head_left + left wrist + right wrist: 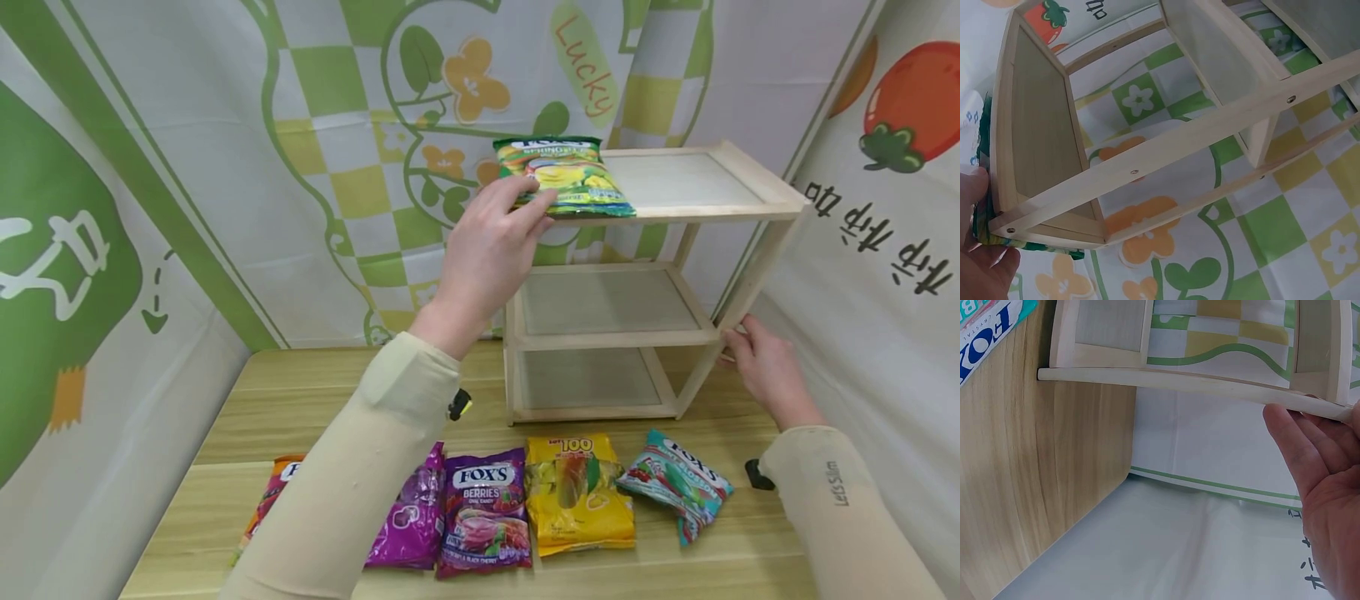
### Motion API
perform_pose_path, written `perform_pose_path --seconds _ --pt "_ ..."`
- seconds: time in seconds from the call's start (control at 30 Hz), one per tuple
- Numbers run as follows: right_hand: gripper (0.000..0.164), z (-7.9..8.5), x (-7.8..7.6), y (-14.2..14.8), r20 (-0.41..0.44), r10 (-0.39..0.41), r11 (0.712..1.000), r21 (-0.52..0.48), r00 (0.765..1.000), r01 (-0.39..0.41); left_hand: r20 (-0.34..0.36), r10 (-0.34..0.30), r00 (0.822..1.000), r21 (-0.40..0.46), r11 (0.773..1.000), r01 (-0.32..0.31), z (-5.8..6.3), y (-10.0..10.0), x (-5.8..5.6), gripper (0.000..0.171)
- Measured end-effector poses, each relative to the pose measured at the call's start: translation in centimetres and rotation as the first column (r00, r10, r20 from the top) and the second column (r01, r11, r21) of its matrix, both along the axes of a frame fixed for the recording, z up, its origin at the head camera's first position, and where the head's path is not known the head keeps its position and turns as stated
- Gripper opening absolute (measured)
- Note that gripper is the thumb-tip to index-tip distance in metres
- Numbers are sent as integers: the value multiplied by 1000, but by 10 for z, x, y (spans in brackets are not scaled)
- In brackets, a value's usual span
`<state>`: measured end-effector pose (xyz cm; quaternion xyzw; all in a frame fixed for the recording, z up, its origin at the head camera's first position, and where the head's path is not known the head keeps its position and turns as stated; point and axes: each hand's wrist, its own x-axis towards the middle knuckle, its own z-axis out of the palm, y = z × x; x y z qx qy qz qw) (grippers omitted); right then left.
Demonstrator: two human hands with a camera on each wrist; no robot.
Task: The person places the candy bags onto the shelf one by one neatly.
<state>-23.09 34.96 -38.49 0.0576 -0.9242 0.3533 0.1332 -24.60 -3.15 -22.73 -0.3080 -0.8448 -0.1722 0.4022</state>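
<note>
A green bag of Fox's candy lies on the top tier of a three-tier wooden shelf, at its left end. My left hand rests its fingers on the bag's near left corner, beside the shelf edge. From the left wrist view, the fingers stand right at that corner, where green wrapping shows past the wood. Lower down on the right, my right hand holds the shelf's front right post. Its fingers meet the post's side in the right wrist view.
Along the table before the shelf lie an orange bag, partly behind my left sleeve, a purple bag, a Fox's berries bag, a yellow bag and a teal bag. Printed cloth walls surround the table.
</note>
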Motion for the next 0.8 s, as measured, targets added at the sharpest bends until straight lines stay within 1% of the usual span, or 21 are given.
perform_pose_path --seconds 0.13,0.37,0.5,0.57,0.63,0.73,0.8 --pt "42 0 0 -1 1 4 1000 -14 1000 -4 15 -35 999 65 997 34 -3 -4 1 35" --pt "44 0 1 0 -1 1 1000 2 1000 -1 107 -61 992 177 983 41 -8 -10 4 62" --pt "43 -1 1 0 0 9 1000 -4 1000 -9 170 -77 982 231 972 36 -13 -14 4 73" --pt "43 -1 1 0 1 9 1000 -10 1000 -9 225 -88 970 265 964 26 -16 -17 5 79" --pt "43 -1 1 0 5 9 1000 -19 1000 -9 283 -109 953 306 952 18 -19 -19 6 83" --pt "44 0 1 0 9 10 1000 -19 1000 -10 362 -148 920 368 930 4 -23 -22 7 86" --pt "45 0 1 0 11 13 1000 -16 1000 -13 399 -175 900 406 914 -2 -25 -23 7 87"
